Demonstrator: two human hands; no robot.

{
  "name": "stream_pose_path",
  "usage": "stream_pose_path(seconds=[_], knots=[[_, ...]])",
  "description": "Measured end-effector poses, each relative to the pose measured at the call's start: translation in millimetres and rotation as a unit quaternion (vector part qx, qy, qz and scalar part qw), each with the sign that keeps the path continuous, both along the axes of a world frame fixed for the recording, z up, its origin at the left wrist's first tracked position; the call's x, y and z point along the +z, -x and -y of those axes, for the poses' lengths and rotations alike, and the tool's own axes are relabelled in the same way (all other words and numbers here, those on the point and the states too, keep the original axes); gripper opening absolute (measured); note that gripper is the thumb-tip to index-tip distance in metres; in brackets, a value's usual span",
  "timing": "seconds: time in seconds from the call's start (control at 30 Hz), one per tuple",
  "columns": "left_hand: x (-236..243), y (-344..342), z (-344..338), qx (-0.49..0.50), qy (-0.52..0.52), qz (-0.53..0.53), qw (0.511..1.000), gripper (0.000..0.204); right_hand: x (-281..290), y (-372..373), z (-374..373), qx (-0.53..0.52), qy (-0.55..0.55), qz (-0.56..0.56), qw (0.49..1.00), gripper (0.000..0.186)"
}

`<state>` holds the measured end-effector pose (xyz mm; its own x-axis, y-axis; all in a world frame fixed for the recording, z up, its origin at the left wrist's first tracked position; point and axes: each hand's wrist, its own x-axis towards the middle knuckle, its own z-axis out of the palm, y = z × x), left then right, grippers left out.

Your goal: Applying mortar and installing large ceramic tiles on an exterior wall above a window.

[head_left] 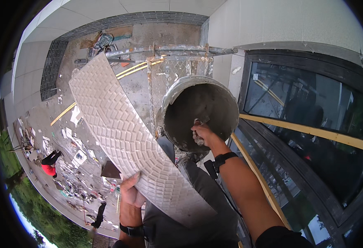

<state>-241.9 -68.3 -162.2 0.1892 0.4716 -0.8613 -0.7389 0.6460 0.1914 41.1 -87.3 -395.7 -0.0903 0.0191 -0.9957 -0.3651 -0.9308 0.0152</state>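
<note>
My left hand is closed on the lower left edge of a long, pale slab, which looks like a wall tile. Raised rows of small ribs cover its upturned face, and it lies slantwise over my legs. To its right stands a big round bucket with grey mortar smeared on its rim and inner wall. My right hand reaches into the bucket, fingers wrapped round a mortar-caked hand tool. The tool's working end is hard to make out against the grey mortar.
Rusty scaffold tubes run just beyond the bucket. A dark-framed window fills the right side, crossed by a yellow wooden batten. Far below, the ground is strewn with debris, and a person in red is there.
</note>
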Motion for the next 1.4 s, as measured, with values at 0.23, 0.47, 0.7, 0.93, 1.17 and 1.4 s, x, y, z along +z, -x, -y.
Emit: stream_pose_path(seconds=[0.23,0.47,0.7,0.93,1.17,1.4], knots=[[6.5,1.9,-4.9,-0.005,-0.02,0.036,0.999,0.06,2.2,19.7,-47.3,0.535,-0.133,0.068,0.832,0.018],[20.8,19.3,-0.3,0.0,-0.038,-0.02,0.999,0.062,86.1,-21.5,-77.4,0.683,-0.168,0.164,0.692,0.025],[21.1,15.1,-0.2,0.046,-0.036,-0.014,0.998,0.064,-1.3,33.7,-72.1,0.816,-0.06,0.236,0.525,0.04],[31.4,24.5,7.6,0.032,-0.048,-0.02,0.998,0.062,73.7,0.0,-51.4,0.842,-0.207,0.124,0.483,0.036],[58.7,32.8,13.6,0.028,-0.064,-0.011,0.998,0.061,166.9,-49.2,-106.0,0.46,-0.055,0.055,0.884,0.005],[65.4,43.6,27.3,0.063,-0.051,-0.048,0.996,0.063,109.5,53.8,-153.4,0.767,-0.116,0.164,0.609,0.026]])
